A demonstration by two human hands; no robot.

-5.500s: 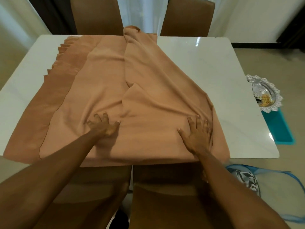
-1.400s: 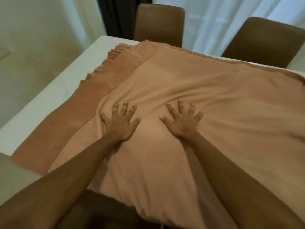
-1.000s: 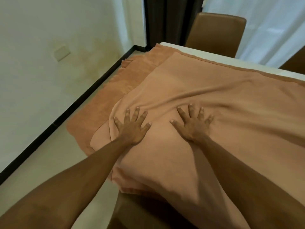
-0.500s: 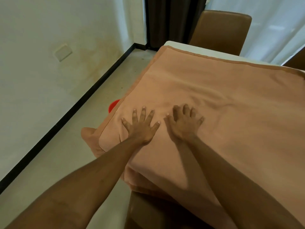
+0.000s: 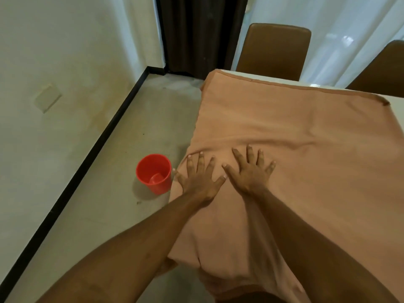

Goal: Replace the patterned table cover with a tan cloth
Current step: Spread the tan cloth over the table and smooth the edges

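Note:
The tan cloth [image 5: 306,132] covers the left end of the white table [image 5: 395,101] and hangs over its left and near edges. My left hand [image 5: 200,178] lies flat on the cloth at the table's left edge, fingers spread. My right hand [image 5: 249,171] rests flat beside it, also with fingers apart. A low fold of cloth runs just beyond my fingertips. Only bare white table shows along the far edge and at the far right. No patterned cover is in view.
A red plastic bin [image 5: 154,172] stands on the floor just left of the table edge. Two brown chairs [image 5: 273,49] [image 5: 382,68] stand at the far side. A wall with a black skirting [image 5: 72,182] runs along the left.
Both hands have slid left across the cloth to the table's left edge. The cloth now hangs over that edge in one layer, and the red bin has come into full view.

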